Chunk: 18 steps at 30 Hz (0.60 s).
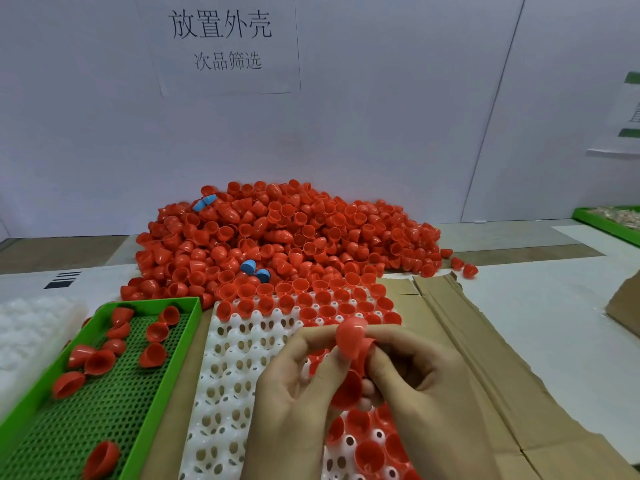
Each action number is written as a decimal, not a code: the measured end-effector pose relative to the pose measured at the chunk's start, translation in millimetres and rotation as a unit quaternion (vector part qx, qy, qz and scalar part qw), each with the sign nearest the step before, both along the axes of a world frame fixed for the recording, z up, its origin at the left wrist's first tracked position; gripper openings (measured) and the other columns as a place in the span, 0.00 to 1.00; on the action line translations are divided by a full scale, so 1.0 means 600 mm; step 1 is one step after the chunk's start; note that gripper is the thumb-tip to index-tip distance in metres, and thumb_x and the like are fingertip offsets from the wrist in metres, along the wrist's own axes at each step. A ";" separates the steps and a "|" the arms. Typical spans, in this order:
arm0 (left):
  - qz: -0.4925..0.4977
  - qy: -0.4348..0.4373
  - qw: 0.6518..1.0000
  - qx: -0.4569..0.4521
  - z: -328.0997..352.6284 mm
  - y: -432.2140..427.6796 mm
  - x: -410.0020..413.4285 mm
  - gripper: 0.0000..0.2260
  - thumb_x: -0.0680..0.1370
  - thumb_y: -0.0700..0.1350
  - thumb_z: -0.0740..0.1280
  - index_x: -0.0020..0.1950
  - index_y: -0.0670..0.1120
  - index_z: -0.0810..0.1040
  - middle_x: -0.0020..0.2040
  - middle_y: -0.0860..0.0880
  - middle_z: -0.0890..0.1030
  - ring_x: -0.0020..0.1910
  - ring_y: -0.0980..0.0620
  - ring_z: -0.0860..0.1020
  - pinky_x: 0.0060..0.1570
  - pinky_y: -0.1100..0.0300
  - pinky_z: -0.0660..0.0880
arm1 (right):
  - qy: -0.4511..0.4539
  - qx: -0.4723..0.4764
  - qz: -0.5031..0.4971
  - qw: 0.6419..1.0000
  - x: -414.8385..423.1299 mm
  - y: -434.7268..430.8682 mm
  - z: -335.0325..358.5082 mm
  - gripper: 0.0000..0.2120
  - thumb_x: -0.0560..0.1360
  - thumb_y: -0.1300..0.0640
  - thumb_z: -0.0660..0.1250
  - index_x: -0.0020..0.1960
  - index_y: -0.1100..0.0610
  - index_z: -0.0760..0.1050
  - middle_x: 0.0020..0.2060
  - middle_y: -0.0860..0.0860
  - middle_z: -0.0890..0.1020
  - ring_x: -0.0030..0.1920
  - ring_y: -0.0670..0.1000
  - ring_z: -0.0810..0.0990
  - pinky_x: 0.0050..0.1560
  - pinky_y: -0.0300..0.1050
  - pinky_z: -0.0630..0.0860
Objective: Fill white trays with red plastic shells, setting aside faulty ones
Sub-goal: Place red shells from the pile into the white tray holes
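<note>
White paper sheet (221, 46) on the wall, large "放置外壳", smaller "次品筛选" beneath

Table (540, 306) bears shell pile (287, 237), cardboard (460, 341), green tray (166, 372).

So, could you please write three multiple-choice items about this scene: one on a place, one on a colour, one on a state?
1. Where is the green perforated plastic tray?
A. left of the white moulded plastic tray
B. right of it
C. on the big pile of red plastic shells

2. What colour are the few odd shells in the pile?
A. yellow
B. blue
C. black

3. What is the state of the white tray?
A. full
B. empty
C. partly filled

Answers:
1 A: the green tray lies at the lower left.
2 B: blue pieces show among the red.
3 C: the far rows hold red shells and the middle holes are bare, while the left hand and right hand hold a red shell above it.
</note>
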<state>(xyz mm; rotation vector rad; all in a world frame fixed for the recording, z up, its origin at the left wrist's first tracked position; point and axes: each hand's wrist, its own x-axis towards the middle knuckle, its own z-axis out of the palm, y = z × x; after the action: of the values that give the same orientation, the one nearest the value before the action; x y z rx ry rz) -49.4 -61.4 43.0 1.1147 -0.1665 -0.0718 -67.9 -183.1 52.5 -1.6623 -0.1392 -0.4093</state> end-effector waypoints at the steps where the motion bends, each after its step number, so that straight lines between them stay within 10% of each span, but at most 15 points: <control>1: -0.007 0.016 1.000 -0.018 -0.002 0.000 0.000 0.18 0.57 0.53 0.81 0.43 0.47 0.87 0.37 0.43 0.83 0.31 0.49 0.81 0.31 0.61 0.79 | -0.005 -0.005 -0.011 1.000 -0.001 0.001 -0.003 0.18 0.76 0.67 0.70 0.43 0.43 0.86 0.32 0.53 0.84 0.29 0.48 0.83 0.32 0.37 0.79; 8: -0.048 0.104 0.991 -0.072 -0.004 0.008 0.001 0.14 0.59 0.31 0.78 0.41 0.43 0.86 0.40 0.38 0.83 0.33 0.44 0.83 0.31 0.54 0.82 | -0.052 -0.028 -0.098 0.993 -0.007 0.009 -0.023 0.15 0.72 0.67 0.73 0.44 0.46 0.84 0.30 0.54 0.81 0.29 0.53 0.83 0.35 0.53 0.83; 12: -0.007 0.108 0.992 -0.063 -0.006 0.007 0.005 0.05 0.69 0.38 0.72 0.43 0.43 0.86 0.34 0.46 0.84 0.30 0.52 0.82 0.28 0.61 0.80 | -0.078 -0.030 -0.108 0.991 -0.008 0.013 -0.021 0.15 0.74 0.65 0.73 0.46 0.44 0.85 0.29 0.51 0.79 0.29 0.48 0.79 0.33 0.46 0.79; 18: 0.021 0.115 0.982 -0.148 -0.011 0.010 0.002 0.14 0.57 0.48 0.74 0.39 0.43 0.87 0.36 0.44 0.82 0.29 0.51 0.81 0.28 0.60 0.79 | -0.081 0.043 -0.063 0.994 -0.013 0.021 -0.002 0.08 0.74 0.56 0.72 0.41 0.44 0.86 0.34 0.55 0.82 0.33 0.55 0.80 0.34 0.48 0.78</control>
<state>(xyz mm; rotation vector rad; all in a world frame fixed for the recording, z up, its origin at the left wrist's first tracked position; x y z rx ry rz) -48.2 -55.5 36.6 0.8056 0.0526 -0.1339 -75.7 -170.6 51.5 -1.5570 -0.1359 -0.6389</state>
